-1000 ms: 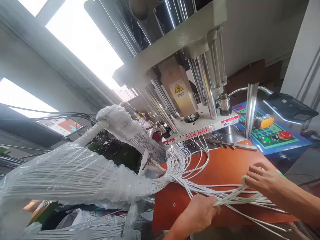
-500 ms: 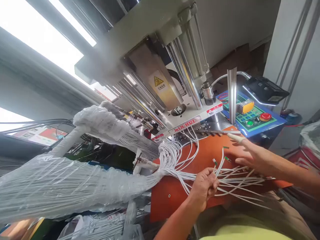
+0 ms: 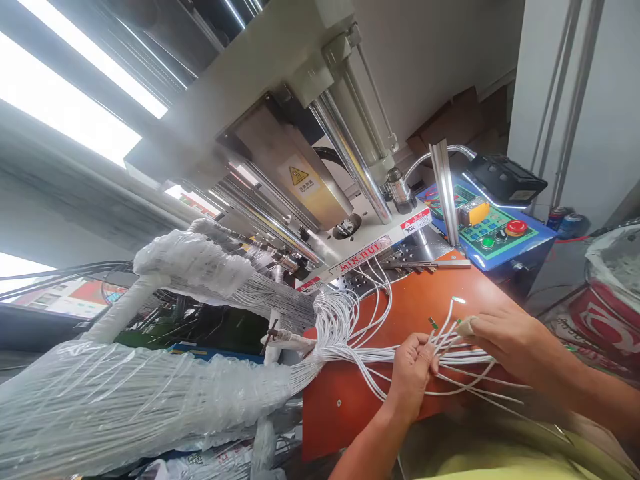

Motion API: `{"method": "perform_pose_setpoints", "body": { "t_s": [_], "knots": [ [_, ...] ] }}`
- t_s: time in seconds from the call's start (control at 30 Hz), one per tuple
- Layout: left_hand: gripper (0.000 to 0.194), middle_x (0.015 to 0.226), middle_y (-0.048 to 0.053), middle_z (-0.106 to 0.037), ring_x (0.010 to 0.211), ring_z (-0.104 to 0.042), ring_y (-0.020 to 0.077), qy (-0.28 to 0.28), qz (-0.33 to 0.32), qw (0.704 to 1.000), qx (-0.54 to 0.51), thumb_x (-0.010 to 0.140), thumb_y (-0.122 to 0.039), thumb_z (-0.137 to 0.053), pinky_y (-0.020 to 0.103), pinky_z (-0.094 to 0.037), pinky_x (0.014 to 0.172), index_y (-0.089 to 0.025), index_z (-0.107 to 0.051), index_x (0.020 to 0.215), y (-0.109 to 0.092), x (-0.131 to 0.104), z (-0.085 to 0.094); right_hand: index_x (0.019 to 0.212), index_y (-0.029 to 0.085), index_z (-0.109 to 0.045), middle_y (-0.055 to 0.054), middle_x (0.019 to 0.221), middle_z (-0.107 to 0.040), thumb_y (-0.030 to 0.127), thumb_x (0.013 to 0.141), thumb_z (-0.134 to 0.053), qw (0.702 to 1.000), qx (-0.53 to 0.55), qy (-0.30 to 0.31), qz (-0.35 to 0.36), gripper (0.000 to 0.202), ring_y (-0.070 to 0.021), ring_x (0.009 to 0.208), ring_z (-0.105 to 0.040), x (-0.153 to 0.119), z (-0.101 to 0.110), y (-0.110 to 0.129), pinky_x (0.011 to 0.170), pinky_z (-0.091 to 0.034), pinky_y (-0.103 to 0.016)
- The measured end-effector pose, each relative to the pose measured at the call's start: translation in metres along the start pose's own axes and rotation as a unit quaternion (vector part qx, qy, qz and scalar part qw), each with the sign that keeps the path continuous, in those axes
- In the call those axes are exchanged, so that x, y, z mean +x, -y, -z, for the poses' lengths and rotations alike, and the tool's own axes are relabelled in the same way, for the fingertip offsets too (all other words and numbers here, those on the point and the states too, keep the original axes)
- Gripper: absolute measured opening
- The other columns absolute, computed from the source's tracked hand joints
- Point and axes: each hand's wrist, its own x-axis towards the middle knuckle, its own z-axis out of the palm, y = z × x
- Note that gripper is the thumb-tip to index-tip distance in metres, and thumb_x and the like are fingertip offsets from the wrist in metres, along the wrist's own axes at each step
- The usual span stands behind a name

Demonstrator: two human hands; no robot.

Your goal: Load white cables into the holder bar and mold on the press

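My left hand (image 3: 414, 365) is closed around several white cables (image 3: 443, 341) whose ends point up and away from me. Small green circuit boards (image 3: 433, 324) sit on the cable tips, and one tip (image 3: 458, 300) shines white. With its fingertips pinched together, my right hand (image 3: 495, 332) grips a cable at its board end, just right of my left hand. A pale cover wraps one of its fingertips. More loose white cables pass under both hands across the orange-brown work surface (image 3: 340, 380).
A press machine marked MIN-HUI (image 3: 363, 253) stands ahead, with cables running to its base. Metal bars (image 3: 435, 265) lie at the surface's far edge. The blue control box (image 3: 505, 233) is to the right. Plastic-wrapped cable bundles (image 3: 150, 393) hang on a wrapped frame at left.
My right hand has moved left and down from above the cables, and its spread fingers have closed on a cable end. My left hand keeps its hold. The view has shifted slightly.
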Motion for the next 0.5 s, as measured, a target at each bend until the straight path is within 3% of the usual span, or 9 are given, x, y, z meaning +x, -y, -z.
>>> {"method": "perform_pose_setpoints", "body": {
  "t_s": [0.07,0.13,0.2,0.27,0.37,0.5],
  "knots": [
    [0.037,0.059,-0.007,-0.042,0.045,-0.022,0.0025,-0.039,-0.022,0.999,-0.029,0.086,-0.048,-0.064,0.02,-0.013,0.044,-0.015,-0.05,0.088,-0.001,0.0,-0.002,0.07,0.023,-0.06,-0.001,0.07,-0.061,0.033,0.096,-0.044,0.996,-0.055,0.011,0.063,0.032,-0.0156,0.066,-0.053,-0.009,-0.004,-0.005,0.065,-0.039,-0.032],
    [0.036,0.06,-0.008,-0.04,0.044,-0.021,0.0022,-0.067,-0.043,0.994,-0.073,0.086,-0.048,-0.065,0.019,-0.012,0.043,-0.016,-0.048,0.09,-0.004,-0.002,-0.001,0.087,0.029,-0.067,-0.002,0.086,-0.068,0.038,0.092,-0.051,0.995,-0.063,0.03,0.064,0.019,-0.0198,0.078,-0.061,-0.018,-0.001,-0.017,0.07,-0.043,-0.036],
    [0.037,0.059,-0.009,-0.039,0.043,-0.02,0.0021,-0.046,-0.036,0.993,-0.1,0.086,-0.049,-0.065,0.019,-0.012,0.042,-0.017,-0.048,0.094,-0.006,-0.005,0.001,0.118,0.036,-0.063,-0.004,0.113,-0.068,0.045,0.088,-0.056,0.999,-0.026,0.021,0.006,0.032,-0.0259,0.099,-0.064,-0.02,0.008,-0.029,0.078,-0.048,-0.04],
    [0.039,0.057,-0.008,-0.042,0.041,-0.023,0.0026,-0.01,-0.018,0.995,-0.101,0.085,-0.051,-0.065,0.019,-0.013,0.04,-0.017,-0.048,0.095,-0.005,-0.008,0.001,0.14,0.038,-0.047,-0.005,0.137,-0.057,0.049,0.09,-0.052,0.997,0.043,0.003,-0.071,0.051,-0.0301,0.12,-0.056,-0.01,0.019,-0.032,0.092,-0.049,-0.042],
    [0.041,0.056,-0.007,-0.047,0.038,-0.027,0.0032,0.023,-0.006,0.997,-0.08,0.084,-0.052,-0.065,0.019,-0.014,0.037,-0.017,-0.048,0.094,-0.002,-0.011,-0.004,0.145,0.036,-0.041,-0.001,0.149,-0.046,0.049,0.097,-0.039,0.979,0.158,0.001,-0.13,0.05,-0.0283,0.135,-0.044,0.02,0.028,-0.019,0.109,-0.041,-0.042],
    [0.042,0.055,-0.007,-0.049,0.037,-0.03,0.0035,0.057,0.013,0.997,-0.054,0.082,-0.052,-0.067,0.02,-0.015,0.037,-0.016,-0.05,0.096,-0.008,-0.009,-0.012,0.135,0.027,-0.055,-0.005,0.139,-0.056,0.045,0.099,-0.039,0.969,0.229,0.049,-0.08,0.043,-0.0238,0.13,-0.05,0.048,0.014,0.003,0.109,-0.043,-0.04]
  ]
}}
